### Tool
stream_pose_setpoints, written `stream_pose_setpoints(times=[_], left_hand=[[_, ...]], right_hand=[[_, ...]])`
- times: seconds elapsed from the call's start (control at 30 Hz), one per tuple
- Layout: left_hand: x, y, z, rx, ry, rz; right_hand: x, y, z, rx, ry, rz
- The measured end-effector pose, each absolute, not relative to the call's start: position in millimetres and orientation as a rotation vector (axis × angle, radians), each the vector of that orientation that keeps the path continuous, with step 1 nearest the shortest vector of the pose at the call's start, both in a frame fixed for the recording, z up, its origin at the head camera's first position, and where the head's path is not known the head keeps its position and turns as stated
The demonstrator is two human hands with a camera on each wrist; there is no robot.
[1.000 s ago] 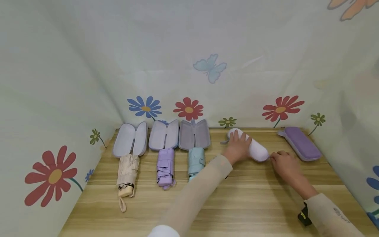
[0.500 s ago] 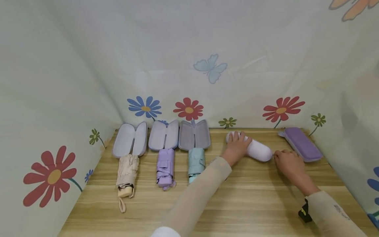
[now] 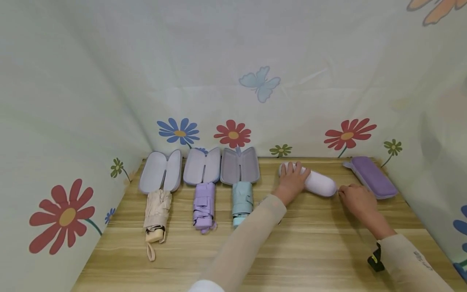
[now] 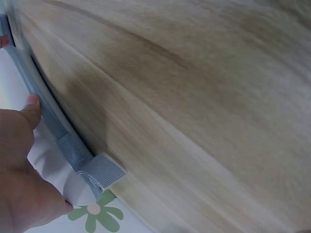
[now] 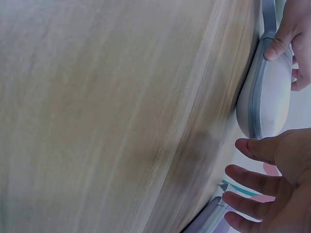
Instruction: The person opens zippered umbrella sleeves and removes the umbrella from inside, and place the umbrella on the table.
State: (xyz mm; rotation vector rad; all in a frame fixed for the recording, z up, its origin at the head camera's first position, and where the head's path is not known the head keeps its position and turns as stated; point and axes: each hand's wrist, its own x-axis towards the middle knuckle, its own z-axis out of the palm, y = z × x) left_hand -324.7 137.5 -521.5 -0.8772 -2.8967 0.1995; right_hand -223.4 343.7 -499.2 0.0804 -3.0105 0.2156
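Note:
A pale lavender zippered hard case (image 3: 321, 184) lies closed toward the back right of the table, its grey zip facing the near side. My left hand (image 3: 293, 182) grips its left part from above, and in the left wrist view the thumb presses near the zip, close to a grey fabric tab (image 4: 103, 171). At the case's right end, my right hand (image 3: 357, 198) pinches the zip pull between thumb and forefinger; the pull is mostly hidden. The right wrist view shows those fingertips right at the end of the zip (image 5: 255, 111), with the other fingers spread below.
A purple case (image 3: 373, 176) lies closed at the right. On the left stand three opened cases, white (image 3: 153, 172), light grey (image 3: 195, 166) and grey (image 3: 231, 166). Before them lie folded umbrellas, beige (image 3: 157, 209), purple (image 3: 204, 205) and teal (image 3: 242, 200). A patterned cloth wall (image 3: 310, 113) borders the table.
The lavender case's right end has shifted slightly to the right, and my right hand has moved a little right with it. My left hand has kept its grip.

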Motion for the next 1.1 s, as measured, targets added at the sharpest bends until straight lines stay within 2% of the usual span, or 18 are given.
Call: stream_pose_setpoints(times=[1.1], left_hand=[[-321.6, 152.9, -518.0, -0.748, -3.003, 0.112]], right_hand=[[-219.6, 322.6, -505.2, 0.162, -2.974, 0.132]])
